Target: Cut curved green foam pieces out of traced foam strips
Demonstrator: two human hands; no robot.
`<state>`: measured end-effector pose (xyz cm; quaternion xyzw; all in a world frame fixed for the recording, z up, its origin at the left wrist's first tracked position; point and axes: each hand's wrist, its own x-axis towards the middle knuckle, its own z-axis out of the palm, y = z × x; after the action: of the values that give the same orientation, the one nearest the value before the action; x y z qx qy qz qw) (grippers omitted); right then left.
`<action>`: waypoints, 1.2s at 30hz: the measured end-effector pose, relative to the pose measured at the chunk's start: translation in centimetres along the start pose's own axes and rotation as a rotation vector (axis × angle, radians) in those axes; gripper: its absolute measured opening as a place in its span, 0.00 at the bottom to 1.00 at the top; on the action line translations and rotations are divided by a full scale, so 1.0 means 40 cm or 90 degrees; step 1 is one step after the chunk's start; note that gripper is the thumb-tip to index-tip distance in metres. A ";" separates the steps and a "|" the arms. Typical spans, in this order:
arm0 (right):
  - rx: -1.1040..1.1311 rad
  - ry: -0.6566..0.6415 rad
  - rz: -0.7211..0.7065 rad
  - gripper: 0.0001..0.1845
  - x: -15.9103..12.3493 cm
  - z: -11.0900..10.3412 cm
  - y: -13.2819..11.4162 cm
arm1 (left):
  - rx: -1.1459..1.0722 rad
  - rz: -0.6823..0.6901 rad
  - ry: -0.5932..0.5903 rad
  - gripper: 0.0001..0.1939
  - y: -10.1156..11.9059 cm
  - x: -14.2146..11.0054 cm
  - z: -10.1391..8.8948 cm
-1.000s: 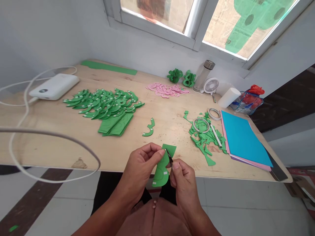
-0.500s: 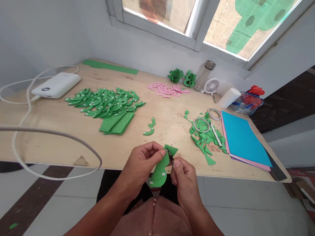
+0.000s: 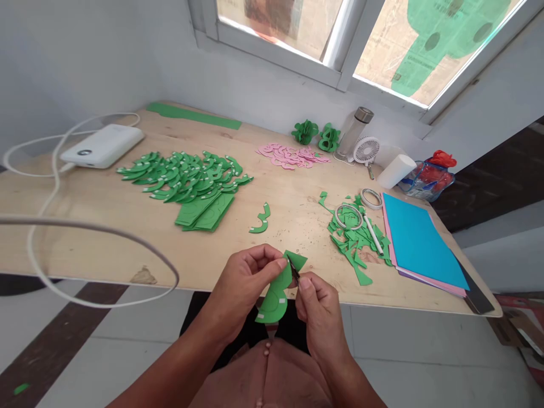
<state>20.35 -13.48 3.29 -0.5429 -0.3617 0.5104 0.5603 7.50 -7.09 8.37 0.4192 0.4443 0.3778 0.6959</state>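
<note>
Between thumb and fingers, my left hand (image 3: 250,275) pinches a green paper piece (image 3: 274,303) with drawn curves and small white tape patches. Its right edge is cut into rounded lobes. My right hand (image 3: 317,297) grips small dark scissors (image 3: 294,271), whose blades sit in the paper near its top, with a corner flap angled away to the right. The fingers hide the scissors' handles. Just beyond my hands, a single curved green cut-out (image 3: 260,220) with white patches lies on the table.
Green cut-outs (image 3: 187,173) are heaped at the left, beside stacked green rectangles (image 3: 206,212). Green scraps (image 3: 355,241) lie right, with tape rolls (image 3: 348,217) and a white pen (image 3: 373,233). Coloured sheets (image 3: 420,238) cover the right end. A white cable (image 3: 104,306) loops from a power bank (image 3: 104,146).
The scissors and the paper's top flap have shifted slightly up and right, and the flap has turned outward. The paper's lower end has swung a little left. The camera view has drifted slightly.
</note>
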 end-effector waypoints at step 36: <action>0.012 0.079 -0.013 0.23 0.032 -0.030 -0.025 | -0.192 0.059 0.140 0.10 -0.006 0.075 0.020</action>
<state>21.95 -12.41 3.91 -0.5647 -0.3269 0.4735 0.5917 9.26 -4.67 7.43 0.2864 0.4363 0.5151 0.6799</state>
